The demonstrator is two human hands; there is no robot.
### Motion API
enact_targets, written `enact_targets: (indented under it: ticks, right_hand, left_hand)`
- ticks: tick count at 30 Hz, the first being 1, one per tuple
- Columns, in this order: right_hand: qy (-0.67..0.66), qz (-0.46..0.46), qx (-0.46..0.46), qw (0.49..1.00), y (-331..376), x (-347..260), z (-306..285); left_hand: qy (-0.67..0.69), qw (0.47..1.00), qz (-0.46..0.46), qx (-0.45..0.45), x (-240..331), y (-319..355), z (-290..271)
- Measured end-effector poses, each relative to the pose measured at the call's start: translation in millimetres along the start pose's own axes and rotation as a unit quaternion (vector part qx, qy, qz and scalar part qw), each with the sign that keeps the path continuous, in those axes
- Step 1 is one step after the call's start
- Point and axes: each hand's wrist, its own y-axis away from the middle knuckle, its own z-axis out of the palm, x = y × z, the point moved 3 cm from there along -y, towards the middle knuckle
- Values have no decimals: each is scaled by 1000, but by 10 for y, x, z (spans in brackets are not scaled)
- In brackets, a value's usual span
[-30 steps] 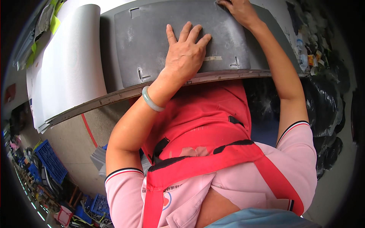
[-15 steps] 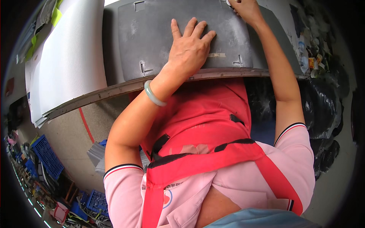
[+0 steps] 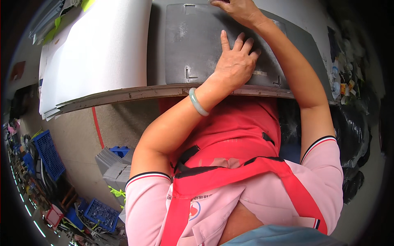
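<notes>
A dark grey flat sheet (image 3: 193, 45) with small cut-out notches lies on the worktable (image 3: 135, 93) in front of me. My left hand (image 3: 236, 61) rests palm down on the sheet's near right part, fingers spread, with a pale green bangle (image 3: 198, 102) on the wrist. My right hand (image 3: 242, 10) presses on the sheet's far edge at the top of the view, its fingertips partly cut off by the frame. Neither hand grips anything.
A stack of large white sheets (image 3: 94, 49) lies left of the grey sheet. Black plastic bags (image 3: 353, 135) pile up at the right. Blue crates (image 3: 47, 151) and grey stacked sheets (image 3: 115, 168) stand on the floor at the lower left.
The view has shifted so the grey sheet sits further right and higher. My left hand has slid toward the sheet's right part; my right hand stays at the far edge.
</notes>
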Motion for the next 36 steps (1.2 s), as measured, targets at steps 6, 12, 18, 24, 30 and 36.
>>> enact_targets:
  ticks: [6,12,18,24,30,36]
  right_hand:
    - [-23,-3,-69,997,-338,-334,348]
    - [89,-25,-111,989,-453,-325,524]
    - [118,-31,-60,991,-437,-360,305]
    - [-191,265,-80,942,-365,-376,447]
    - [-151,280,-146,937,-418,-327,473]
    - [-232,311,-166,907,128,-946,225]
  left_hand:
    - [20,999,1,-31,-4,-50,-8]
    - [27,1000,8,-4,7,-43,-11]
    - [22,999,8,-35,0,-39,0]
    - [30,999,17,7,-18,-30,-34]
    - [25,999,23,30,24,-43,-40]
    - [-2,999,26,26,4,17,66]
